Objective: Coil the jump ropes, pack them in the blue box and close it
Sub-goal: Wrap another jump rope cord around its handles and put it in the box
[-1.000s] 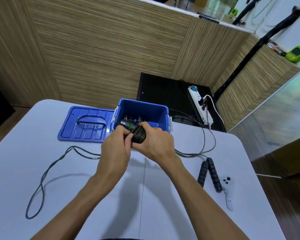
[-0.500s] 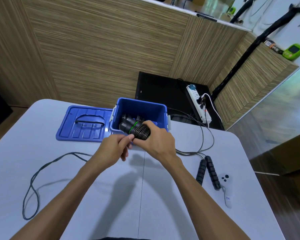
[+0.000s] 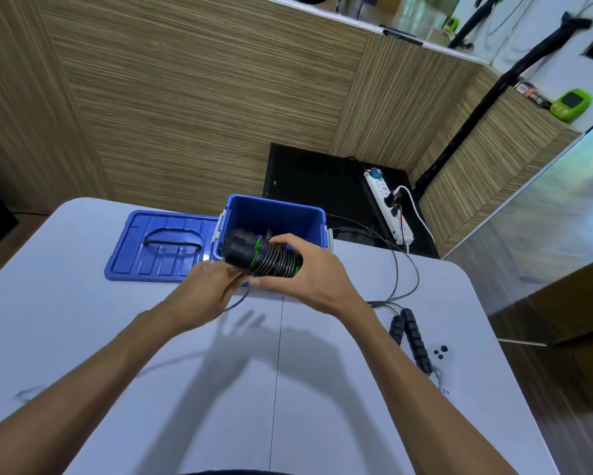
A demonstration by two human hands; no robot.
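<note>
right hand (image 3: 310,272): fingers and thumb curled round the coiled jump rope (image 3: 264,258), gripping its wound middle; the hand is held above the surface, at the near rim of the blue box.
left hand (image 3: 207,291): blurred; its fingers reach up to the underside of the bundle's left end, with a loose strand of cord (image 3: 235,305) trailing below it. whether they pinch the cord or only touch it cannot be told.
coiled jump rope: two black handles with green rings, side by side, cord wrapped tightly round them; lies tilted, left end slightly farther, in front of the box opening and not inside it.
blue box (image 3: 276,217): open, upright, at the far middle of the surface; dark items lie inside, too hidden to identify.
lid (image 3: 161,246): lies flat on the surface, just left of the box, touching its left side, handle recess facing up.
second jump rope (image 3: 413,339): two black ribbed handles side by side on the right part of the surface, well apart from the box; its cord loops far and back toward the box's right side.
small black pieces (image 3: 439,351): lie just right of those handles.
surface (image 3: 82,320): pale, with a seam running near to far down the middle.
</note>
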